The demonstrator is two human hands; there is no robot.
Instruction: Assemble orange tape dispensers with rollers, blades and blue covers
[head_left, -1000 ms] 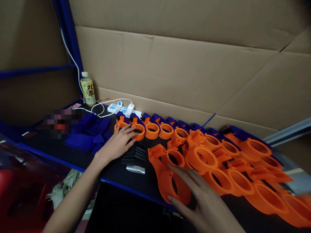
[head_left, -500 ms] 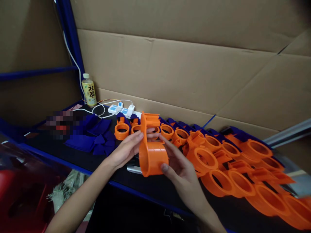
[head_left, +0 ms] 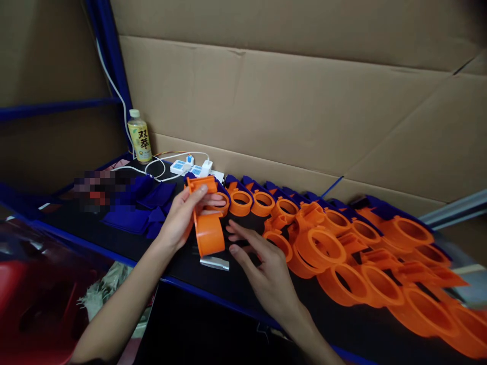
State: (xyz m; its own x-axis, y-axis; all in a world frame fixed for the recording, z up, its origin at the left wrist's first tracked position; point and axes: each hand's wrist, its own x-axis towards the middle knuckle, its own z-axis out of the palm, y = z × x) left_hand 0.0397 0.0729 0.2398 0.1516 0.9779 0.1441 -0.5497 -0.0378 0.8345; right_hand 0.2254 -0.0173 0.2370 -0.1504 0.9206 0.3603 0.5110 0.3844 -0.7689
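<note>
Grip of the left hand (head_left: 178, 218) is closed on an orange ring piece (head_left: 210, 235), held up just left of the frame's centre; the right hand (head_left: 264, 266), fingers loosely spread, holds nothing beside it. More orange pieces (head_left: 327, 257) crowd the worktop (head_left: 230, 286) at lower right.

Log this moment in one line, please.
left hand: holding orange plastic ring-shaped piece; right hand: open beside it, apart; nearby: flat silver-coloured strip; rest: upright yellow-labelled plastic bottle

The left hand (head_left: 179, 215) grips, thumb uppermost; the right hand (head_left: 267, 266) hovers, fingers parted.
</note>
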